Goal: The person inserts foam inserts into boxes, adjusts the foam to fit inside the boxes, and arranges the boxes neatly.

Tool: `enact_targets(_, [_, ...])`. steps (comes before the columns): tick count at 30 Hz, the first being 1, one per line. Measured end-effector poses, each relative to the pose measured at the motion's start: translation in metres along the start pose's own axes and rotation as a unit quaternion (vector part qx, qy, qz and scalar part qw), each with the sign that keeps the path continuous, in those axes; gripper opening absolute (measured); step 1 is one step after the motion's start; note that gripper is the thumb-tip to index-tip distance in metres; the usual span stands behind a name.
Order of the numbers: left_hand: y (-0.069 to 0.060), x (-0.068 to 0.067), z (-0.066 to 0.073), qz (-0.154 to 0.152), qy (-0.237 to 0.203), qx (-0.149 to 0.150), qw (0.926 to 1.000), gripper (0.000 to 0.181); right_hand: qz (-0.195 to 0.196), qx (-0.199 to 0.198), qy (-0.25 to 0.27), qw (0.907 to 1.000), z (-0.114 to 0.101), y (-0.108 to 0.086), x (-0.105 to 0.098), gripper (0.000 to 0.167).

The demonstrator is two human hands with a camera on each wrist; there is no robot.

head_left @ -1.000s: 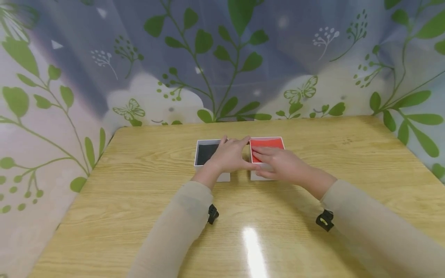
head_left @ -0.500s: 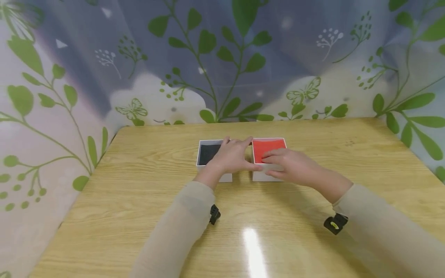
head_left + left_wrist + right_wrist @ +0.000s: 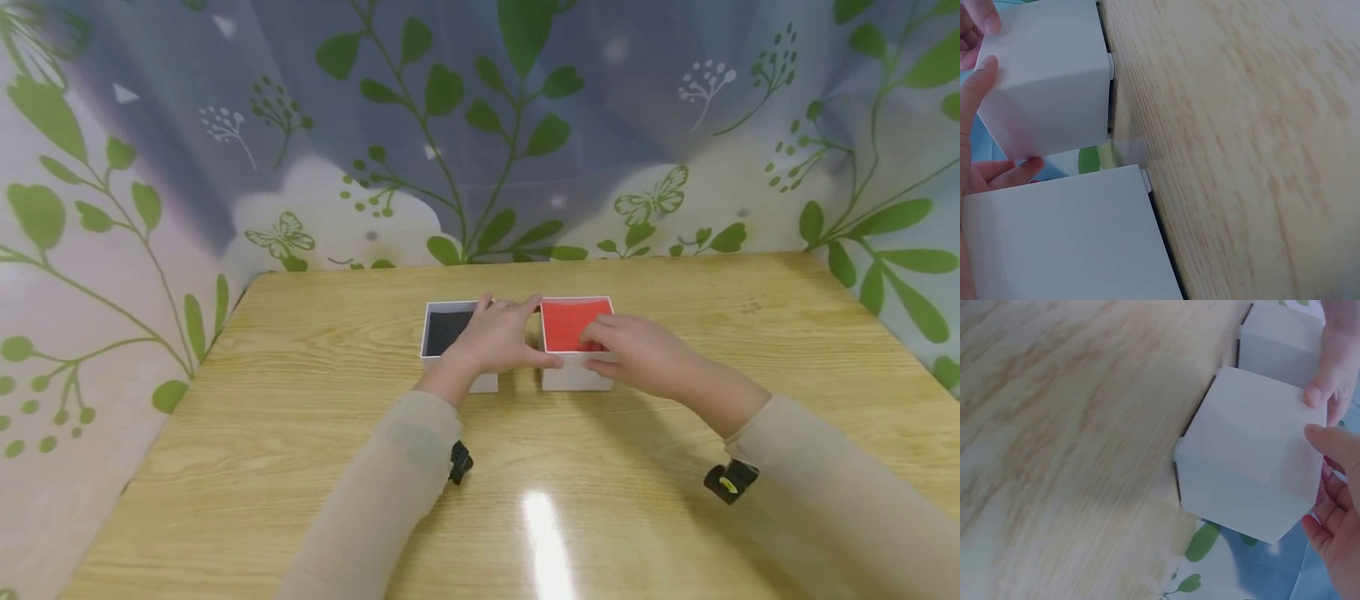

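Note:
Two white boxes stand side by side on a wooden table. The right box (image 3: 576, 372) has red sheet-like material (image 3: 567, 323) inside, and the left box (image 3: 484, 383) has black material (image 3: 444, 332). My left hand (image 3: 495, 337) reaches over the left box and grips the right box at its left side, thumb on the front face, a finger at the back corner. My right hand (image 3: 648, 354) is at the right box's front rim. Its thumb (image 3: 1325, 440) touches the front face while the curled fingers reach over the rim onto the red material; their tips are partly hidden.
The wooden table (image 3: 337, 433) extends around both boxes. A patterned curtain (image 3: 480, 125) with leaves and butterflies hangs behind and at both sides. Black straps or camera mounts (image 3: 731, 481) sit at the wrists over beige sleeves (image 3: 382, 492).
My right hand has slid rightward across the red material, and its fingers have gone from outstretched to curled near the front rim. The left hand and both boxes stay in place.

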State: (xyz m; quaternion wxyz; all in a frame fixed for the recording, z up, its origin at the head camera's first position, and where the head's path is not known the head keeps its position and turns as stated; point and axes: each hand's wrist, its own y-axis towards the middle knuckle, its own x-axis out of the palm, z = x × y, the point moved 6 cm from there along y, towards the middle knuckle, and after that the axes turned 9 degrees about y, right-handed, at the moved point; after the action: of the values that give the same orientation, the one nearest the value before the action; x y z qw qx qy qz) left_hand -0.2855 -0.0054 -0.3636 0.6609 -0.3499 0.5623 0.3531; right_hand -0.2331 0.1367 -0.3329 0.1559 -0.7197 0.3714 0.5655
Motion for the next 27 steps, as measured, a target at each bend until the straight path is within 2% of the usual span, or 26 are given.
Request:
enact_targets(5, [-0.001, -0.001, -0.001, 0.004, -0.003, 0.0, 1.0, 0.104, 0.005, -0.015, -0.001, 0.9999, 0.0, 0.003, -0.002, 0.013])
enact_targets(12, [-0.001, 0.0, -0.001, 0.001, -0.007, 0.002, 1.0, 0.104, 0.008, -0.037, -0.081, 0.996, 0.0, -0.002, -0.006, 0.024])
enact_targets(16, [-0.001, -0.002, -0.002, 0.007, -0.004, 0.0, 1.0, 0.104, 0.009, -0.055, -0.085, 0.9949, -0.001, -0.005, -0.007, 0.024])
enact_targets(20, [-0.001, -0.001, 0.0, 0.008, -0.006, 0.002, 0.9999, 0.103, -0.024, -0.009, -0.1, 0.9947, 0.004, -0.009, -0.007, 0.042])
enact_targets(23, [-0.001, 0.0, 0.001, 0.007, -0.006, 0.002, 1.0, 0.104, -0.054, 0.033, -0.125, 0.9902, 0.01, -0.012, -0.004, 0.058])
enact_targets(27, [-0.001, 0.001, 0.0, 0.006, -0.002, -0.001, 1.0, 0.104, -0.063, 0.035, -0.153, 0.9855, 0.014, -0.014, 0.001, 0.065])
